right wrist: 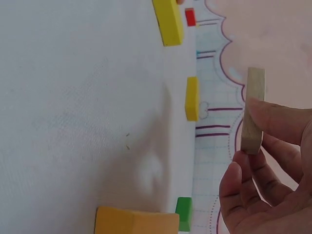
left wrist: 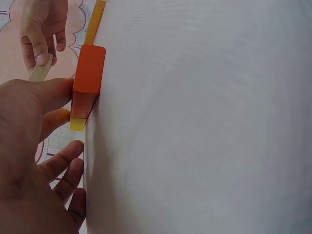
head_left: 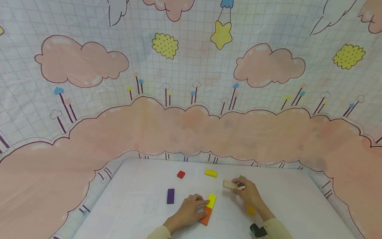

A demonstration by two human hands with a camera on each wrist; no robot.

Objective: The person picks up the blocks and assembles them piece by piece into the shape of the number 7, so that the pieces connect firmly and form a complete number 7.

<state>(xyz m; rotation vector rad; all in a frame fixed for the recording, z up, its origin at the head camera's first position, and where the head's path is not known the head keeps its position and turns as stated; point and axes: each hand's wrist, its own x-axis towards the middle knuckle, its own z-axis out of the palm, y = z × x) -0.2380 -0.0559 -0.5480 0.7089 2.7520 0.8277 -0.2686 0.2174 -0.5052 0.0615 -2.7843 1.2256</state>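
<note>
In the head view, my left hand (head_left: 191,209) lies beside an orange block (head_left: 206,216) and a yellow block (head_left: 211,200), which stand end to end in one line. Its thumb touches the orange block's side and the index finger touches the yellow one; the other fingers are loosely bent. My right hand (head_left: 249,192) holds a plain wooden block (head_left: 228,184) above the table. The right wrist view shows that wooden block (right wrist: 254,112) pinched between thumb and fingers, raised off the surface.
Toward the back of the white table (head_left: 143,179) lie a red block (head_left: 181,174) and another yellow block (head_left: 211,173). A purple block (head_left: 170,196) is at left. Around the right arm are a green block (right wrist: 184,213), an amber block (head_left: 250,209) and a dark green piece (head_left: 257,230).
</note>
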